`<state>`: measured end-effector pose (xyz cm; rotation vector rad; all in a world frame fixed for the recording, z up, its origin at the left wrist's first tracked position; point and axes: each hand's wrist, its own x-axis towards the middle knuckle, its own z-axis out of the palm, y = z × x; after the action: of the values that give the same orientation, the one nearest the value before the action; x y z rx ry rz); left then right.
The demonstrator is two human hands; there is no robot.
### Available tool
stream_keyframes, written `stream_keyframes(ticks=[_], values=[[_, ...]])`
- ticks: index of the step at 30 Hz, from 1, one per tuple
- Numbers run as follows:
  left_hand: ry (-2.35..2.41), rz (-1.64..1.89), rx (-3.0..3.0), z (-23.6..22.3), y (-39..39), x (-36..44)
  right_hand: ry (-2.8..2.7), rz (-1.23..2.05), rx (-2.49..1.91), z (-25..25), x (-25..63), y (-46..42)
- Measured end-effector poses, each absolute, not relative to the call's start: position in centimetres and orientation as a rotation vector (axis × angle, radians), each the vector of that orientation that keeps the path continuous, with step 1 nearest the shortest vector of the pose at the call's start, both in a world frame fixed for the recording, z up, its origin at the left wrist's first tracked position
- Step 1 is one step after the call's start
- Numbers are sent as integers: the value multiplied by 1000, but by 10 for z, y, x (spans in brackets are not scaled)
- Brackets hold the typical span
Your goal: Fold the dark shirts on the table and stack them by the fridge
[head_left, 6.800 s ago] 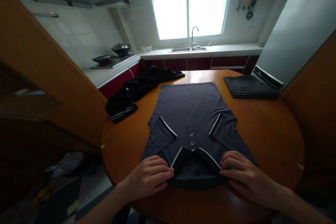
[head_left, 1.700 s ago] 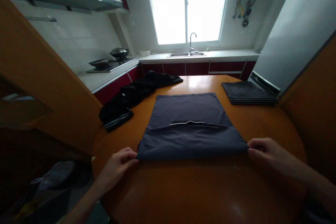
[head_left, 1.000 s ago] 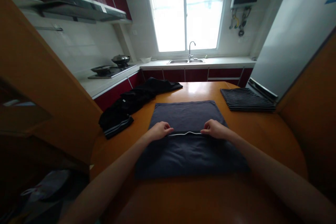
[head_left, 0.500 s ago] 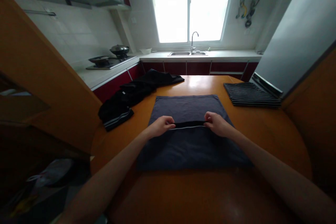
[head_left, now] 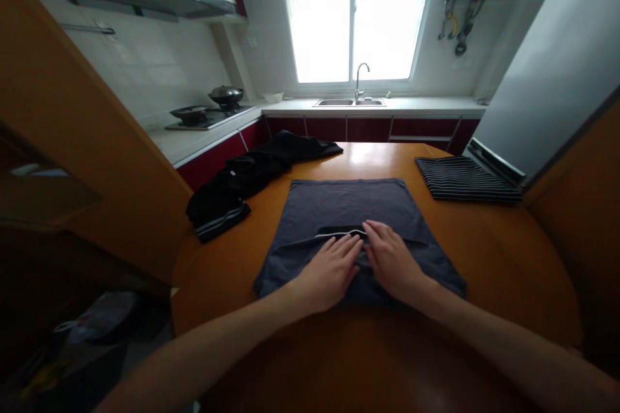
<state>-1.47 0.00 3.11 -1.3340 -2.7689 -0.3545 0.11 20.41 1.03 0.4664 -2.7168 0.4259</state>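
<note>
A dark blue-grey folded garment [head_left: 353, 197] lies before me on the wooden table [head_left: 504, 251]. Across its middle runs a black band [head_left: 334, 230] with a white edge, perhaps a collar; part of it is covered by my fingers. My left hand [head_left: 332, 271] rests flat on the near half of the cloth, just below the band, fingers stretched out. Beside it my right hand [head_left: 391, 258] also lies with fingers extended, its fingertips at the right end of the band. The two hands almost touch, and neither grips the fabric.
A crumpled black garment [head_left: 261, 161] with pale stripes at one end lies at the back left of the table. At the right edge sits a folded black-and-white striped cloth [head_left: 465, 179]. Beyond are a counter with a sink [head_left: 349, 102] and a stove [head_left: 213, 117] with pans.
Both hands have let go of the black band's ends and come together at the middle, nearer to me. Fingers have gone from pinching to flat. The near cloth edge looks more wrinkled.
</note>
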Motion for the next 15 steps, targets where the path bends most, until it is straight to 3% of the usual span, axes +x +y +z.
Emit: stream_keyframes(ticks=[6,15], values=[[-2811,-244,-1311,-2,-15,7,-2854,294,574,-27,37,198],[-2896,-155,-1103,0,-76,26,-2932,288,531,-29,53,280]])
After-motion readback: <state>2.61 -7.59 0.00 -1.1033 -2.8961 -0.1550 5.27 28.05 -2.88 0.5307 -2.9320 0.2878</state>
